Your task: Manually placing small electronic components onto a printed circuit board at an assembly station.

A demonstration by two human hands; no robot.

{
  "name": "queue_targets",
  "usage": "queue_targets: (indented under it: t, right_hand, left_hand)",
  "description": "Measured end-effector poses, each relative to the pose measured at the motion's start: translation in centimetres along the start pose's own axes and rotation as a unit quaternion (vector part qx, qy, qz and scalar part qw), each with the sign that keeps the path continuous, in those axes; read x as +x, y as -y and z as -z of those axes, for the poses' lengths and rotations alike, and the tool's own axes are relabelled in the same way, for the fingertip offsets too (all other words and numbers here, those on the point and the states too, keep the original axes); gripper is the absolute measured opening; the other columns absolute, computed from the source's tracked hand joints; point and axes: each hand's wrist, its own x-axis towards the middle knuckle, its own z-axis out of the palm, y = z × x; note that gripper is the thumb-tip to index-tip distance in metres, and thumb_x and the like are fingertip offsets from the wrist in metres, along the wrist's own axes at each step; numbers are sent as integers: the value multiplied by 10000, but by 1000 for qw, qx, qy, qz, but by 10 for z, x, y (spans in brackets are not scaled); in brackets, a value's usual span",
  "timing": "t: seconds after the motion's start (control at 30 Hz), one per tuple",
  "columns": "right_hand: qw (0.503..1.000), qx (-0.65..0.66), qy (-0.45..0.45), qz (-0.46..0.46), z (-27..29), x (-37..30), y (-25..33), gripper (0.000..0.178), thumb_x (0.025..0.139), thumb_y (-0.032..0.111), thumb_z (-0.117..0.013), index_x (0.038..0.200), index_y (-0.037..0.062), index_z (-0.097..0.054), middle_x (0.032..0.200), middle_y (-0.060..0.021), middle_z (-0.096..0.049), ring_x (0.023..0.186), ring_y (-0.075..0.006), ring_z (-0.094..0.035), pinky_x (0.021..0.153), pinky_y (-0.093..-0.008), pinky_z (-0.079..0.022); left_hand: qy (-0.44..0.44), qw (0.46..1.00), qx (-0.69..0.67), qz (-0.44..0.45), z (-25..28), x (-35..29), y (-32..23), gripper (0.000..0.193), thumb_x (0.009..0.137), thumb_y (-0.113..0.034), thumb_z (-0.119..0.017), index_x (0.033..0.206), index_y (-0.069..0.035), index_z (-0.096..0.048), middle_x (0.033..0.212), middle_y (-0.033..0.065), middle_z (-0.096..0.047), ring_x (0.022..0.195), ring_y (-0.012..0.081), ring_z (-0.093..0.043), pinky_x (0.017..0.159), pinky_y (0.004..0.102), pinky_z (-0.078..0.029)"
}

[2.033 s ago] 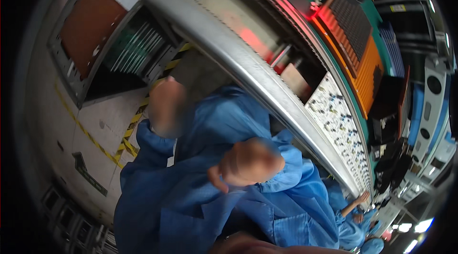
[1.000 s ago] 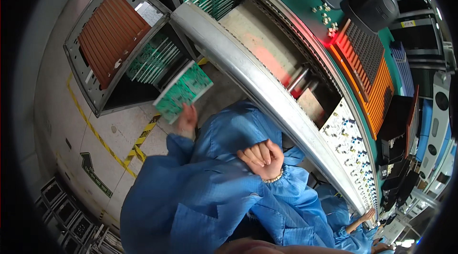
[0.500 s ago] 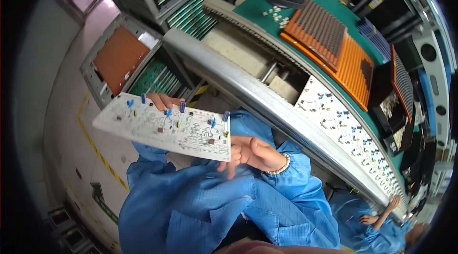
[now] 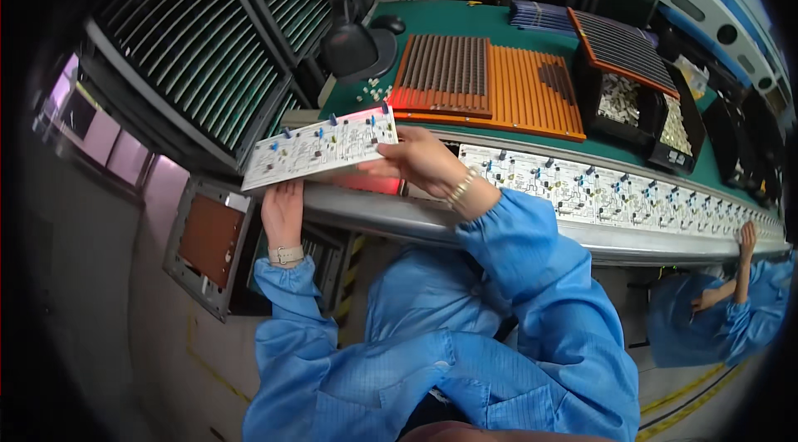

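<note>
A white circuit board (image 4: pixel 324 147) with blue, black and yellow parts is tilted above the near end of the conveyor rail. Under its near left edge is my left hand (image 4: pixel 283 209), fingertips hidden beneath the board. My right hand (image 4: pixel 420 161) closes on its right end, thumb near the edge. Red light falls on the board's far right edge and on the rail below it. A black stand-mounted scanner (image 4: pixel 349 50) stands just beyond the board.
A row of similar boards (image 4: pixel 573 184) lies along the conveyor to the right. Orange and brown ribbed trays (image 4: pixel 532 85) and black bins (image 4: pixel 619 101) of small pale parts sit on the green bench. Board racks (image 4: pixel 191 51) stand at left. Far right, a co-worker's hand (image 4: pixel 747 236) touches the line.
The board has moved from before my body up over the conveyor, near the scanner. My right hand now grips its right end, and red light appears. My view has turned toward the bench.
</note>
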Motion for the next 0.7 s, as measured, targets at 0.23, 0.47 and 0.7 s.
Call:
queue_targets:
  t: [0.23,0.47,0.7]
  right_hand:
    - [991,-100,-62,56,15,70,7,309,977,-17,-475,1277,-68,-423,1169,-210,-614,957,-310,-700,813,-350,-616]
    - [987,-83,-78,116,23,101,-10,279,973,-19,-499,1238,-78,-434,1089,-200,-628,910,-284,-712,747,-332,-626]
    - [985,-81,-54,140,26,105,-12,319,980,-4,-494,1282,-67,-411,1088,-204,-628,898,-273,-713,747,-331,-623]
  left_hand:
    - [-49,992,-93,73,-43,33,-23,455,1047,-242,-368,1347,98,-405,1425,233,-433,1362,342,-384,1192,500,-260]
    - [-26,996,-28,77,-22,81,-36,391,1029,-75,-378,1371,111,-354,1446,242,-398,1377,363,-359,1175,501,-309]
    - [-34,997,-9,66,-26,80,-39,389,1028,-68,-372,1359,135,-348,1440,261,-393,1375,368,-360,1178,501,-306]
